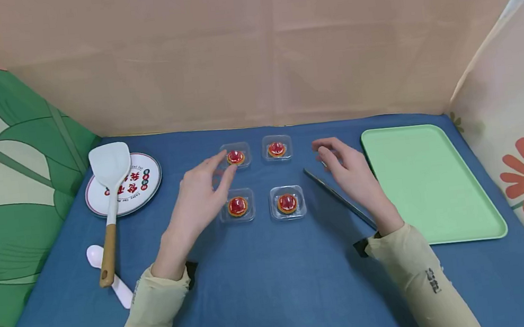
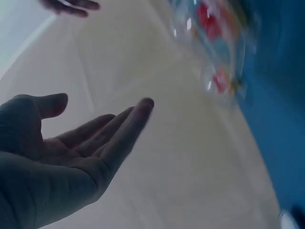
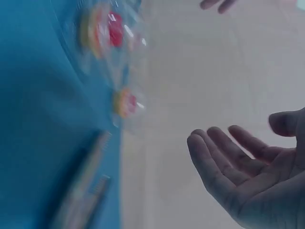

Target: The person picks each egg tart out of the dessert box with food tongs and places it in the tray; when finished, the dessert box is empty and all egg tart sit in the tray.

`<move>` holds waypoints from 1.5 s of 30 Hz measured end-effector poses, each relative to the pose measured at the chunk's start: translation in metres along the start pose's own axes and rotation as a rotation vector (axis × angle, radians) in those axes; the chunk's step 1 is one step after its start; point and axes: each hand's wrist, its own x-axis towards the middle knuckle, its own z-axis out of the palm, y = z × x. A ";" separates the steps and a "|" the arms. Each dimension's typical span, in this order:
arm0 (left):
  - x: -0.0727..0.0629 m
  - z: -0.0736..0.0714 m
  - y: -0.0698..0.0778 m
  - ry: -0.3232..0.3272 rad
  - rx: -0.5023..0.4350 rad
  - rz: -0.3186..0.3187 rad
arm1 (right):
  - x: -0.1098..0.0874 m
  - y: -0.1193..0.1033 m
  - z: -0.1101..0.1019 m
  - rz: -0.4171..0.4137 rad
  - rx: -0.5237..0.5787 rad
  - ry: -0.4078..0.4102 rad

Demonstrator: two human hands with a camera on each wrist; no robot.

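Note:
Several small clear plastic boxes, each holding a red-topped tart, stand in two rows mid-table in the head view. My left hand [image 1: 198, 199] hovers over the left pair, fingers extended and thumb apart, holding nothing. It partly covers the far-left tart [image 1: 235, 157] in its box; the near-left tart [image 1: 238, 206] lies just below the thumb. On the right are the far tart [image 1: 277, 149] and the near tart [image 1: 287, 203]. My right hand [image 1: 351, 172] hangs above a dark slim stick [image 1: 337, 194], fingers loosely bent and empty. Both wrist views show relaxed hands, with the tarts blurred.
At left, a white spatula [image 1: 110, 163] with a wooden handle lies across a round plate [image 1: 149, 196] with red lettering. Its handle crosses a white spoon [image 1: 123, 292]. A green tray [image 1: 436, 182] lies at right on the blue cloth [image 1: 275, 290]. A beige curtain [image 1: 274, 50] hangs behind.

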 end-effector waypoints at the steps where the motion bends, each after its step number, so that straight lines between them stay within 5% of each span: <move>1: -0.001 0.004 0.000 -0.012 -0.044 -0.019 | 0.000 0.005 0.002 0.034 0.050 -0.016; 8: -0.004 0.034 0.001 -0.125 -0.244 -0.144 | 0.003 0.030 0.022 0.186 0.159 -0.153; 17: 0.003 0.053 0.009 -0.228 -0.233 -0.198 | 0.004 0.041 0.036 0.164 0.119 -0.250; 29: 0.008 0.068 0.001 -0.407 -0.176 -0.229 | 0.007 0.050 0.045 0.118 0.088 -0.318; 35: 0.008 0.072 0.003 -0.422 -0.194 -0.208 | 0.004 0.054 0.045 0.087 0.093 -0.332; 45: 0.014 0.079 0.003 -0.428 -0.173 -0.214 | 0.002 0.056 0.046 0.163 0.159 -0.320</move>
